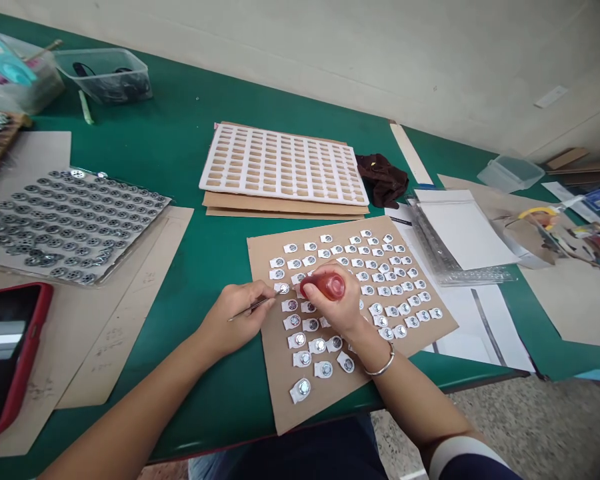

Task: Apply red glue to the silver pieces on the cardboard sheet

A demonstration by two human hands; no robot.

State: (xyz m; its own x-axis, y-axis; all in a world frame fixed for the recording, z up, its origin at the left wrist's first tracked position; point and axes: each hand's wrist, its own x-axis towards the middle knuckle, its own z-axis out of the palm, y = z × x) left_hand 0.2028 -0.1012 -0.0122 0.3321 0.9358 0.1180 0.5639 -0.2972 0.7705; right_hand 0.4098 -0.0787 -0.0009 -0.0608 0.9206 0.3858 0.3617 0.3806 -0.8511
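Standing close by, I can see the left hand (236,312) pinching a slim metal tool (247,310) between thumb and fingers, drawn nearly together, its tip at a small silvery disc (283,289) near the left edge of a cardboard sheet (280,403). The right hand (341,303) has its fingers curled part-closed around a red bottle (334,287), tilted base-up over the same sheet; its nozzle I can't make out. The sheet lies on the green counter (185,287), covered in white tabs (297,395) bearing discs.

I'd guess the bottle is light and soft-walled, best held around the body, where a careless squeeze would give too much. The tool looks stiff and smooth, apt to roll, so a mid-shaft pinch suits it. The discs seem hard and slippery: better taken by the rim, while the tabs look thin enough to crease.
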